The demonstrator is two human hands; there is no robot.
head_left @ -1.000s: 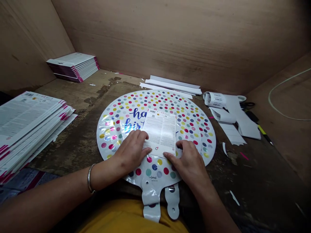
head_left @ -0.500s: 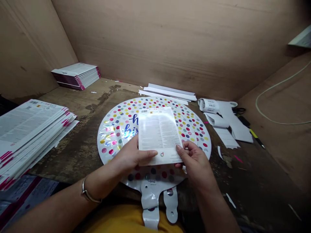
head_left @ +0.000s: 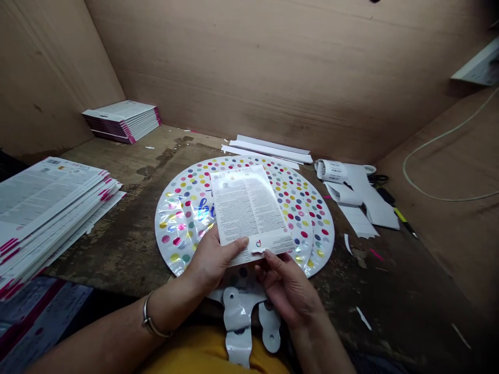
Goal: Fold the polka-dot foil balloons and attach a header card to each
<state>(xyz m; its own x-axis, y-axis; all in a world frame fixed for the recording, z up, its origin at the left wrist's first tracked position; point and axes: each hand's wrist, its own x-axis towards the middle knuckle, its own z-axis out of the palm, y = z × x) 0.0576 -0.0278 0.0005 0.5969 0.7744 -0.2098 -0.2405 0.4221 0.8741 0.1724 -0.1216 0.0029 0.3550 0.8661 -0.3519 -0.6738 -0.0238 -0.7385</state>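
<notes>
White printed leaflet [head_left: 249,208] sits centre frame, lying over a polka-dot foil balloon [head_left: 171,223]. Left hand [head_left: 212,259] grips its lower-left edge, thumb on top; right hand [head_left: 286,291] pinches the lower edge with curled fingers.

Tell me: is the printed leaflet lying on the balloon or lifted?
Lifted: the left hand and right hand hold the leaflet above the foil balloon.

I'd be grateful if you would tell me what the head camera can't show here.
Head view:
- Lettering on the foil balloon: mostly hidden by the printed card over it.
- Small print on the card: too small to read.
- White object, upper right: cut off by the frame edge.
- Black-handled scissors: partly hidden by white label strips.
</notes>
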